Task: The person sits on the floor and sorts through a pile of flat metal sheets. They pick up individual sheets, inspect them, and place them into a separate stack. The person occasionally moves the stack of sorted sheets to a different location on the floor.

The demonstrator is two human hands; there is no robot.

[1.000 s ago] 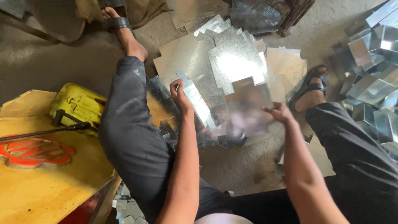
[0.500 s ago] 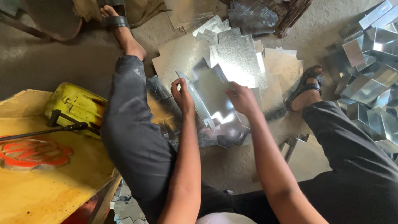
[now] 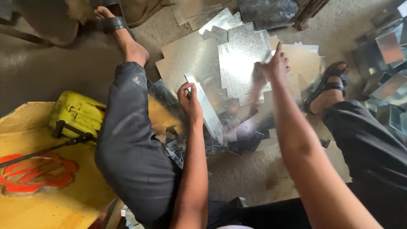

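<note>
Seated person, dark trousers, legs spread across a concrete floor [image 3: 51, 72]; viewed from the head camera.

Nearest, at left: yellow board [image 3: 46, 199] with a red-orange flower outline, and beyond it a yellow metal tool [image 3: 76, 114] with a black handle, both where they were half a second earlier.

Left hand [image 3: 190, 101]: fingers clamped on the upper end of a bent galvanised sheet piece [image 3: 210, 112], which stood tilted between the knees, its lower end down among small offcuts [image 3: 174, 144]. This hold matched the earlier frame.

Right hand [image 3: 275, 65]: half a second earlier it lay on the bent piece beside the left hand; it had since left that piece and reached far forward. Fingers closed at the right edge of the top flat sheet of the stack of cut sheets [image 3: 241, 59]; motion blur hid how firmly.

Farther: sandalled feet at either side of the stack. Far right edge of the floor: folded sheet-metal boxes [image 3: 388, 63].
</note>
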